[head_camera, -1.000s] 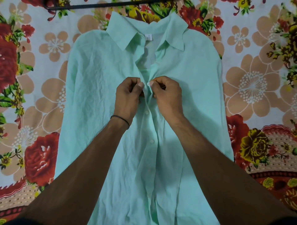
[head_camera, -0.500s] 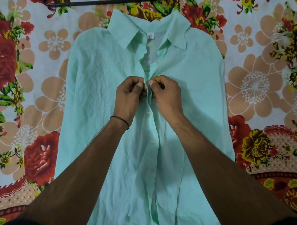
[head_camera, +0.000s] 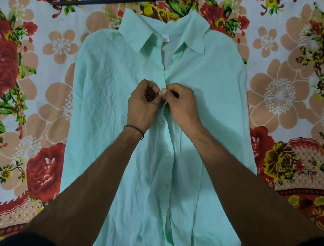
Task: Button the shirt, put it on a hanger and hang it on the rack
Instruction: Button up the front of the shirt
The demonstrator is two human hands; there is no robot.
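A mint-green shirt point(head_camera: 108, 98) lies flat, front up, on a flowered bedsheet, its collar at the far end. My left hand point(head_camera: 142, 107) and my right hand point(head_camera: 182, 107) meet at the chest, each pinching one edge of the front placket. A small white button shows between the two thumbs. Below the hands several white buttons point(head_camera: 167, 154) run down the closed front. Above the hands the placket is open, with an empty buttonhole point(head_camera: 158, 67) on the left edge. Part of a dark hanger bar point(head_camera: 98, 2) lies beyond the collar.
The flowered bedsheet point(head_camera: 35, 87) spreads out on all sides of the shirt. A thin black band circles my left wrist point(head_camera: 135, 129). No rack is in view.
The thumbs have closed tighter together over the button at the chest. The shirt has shifted only slightly in the view.
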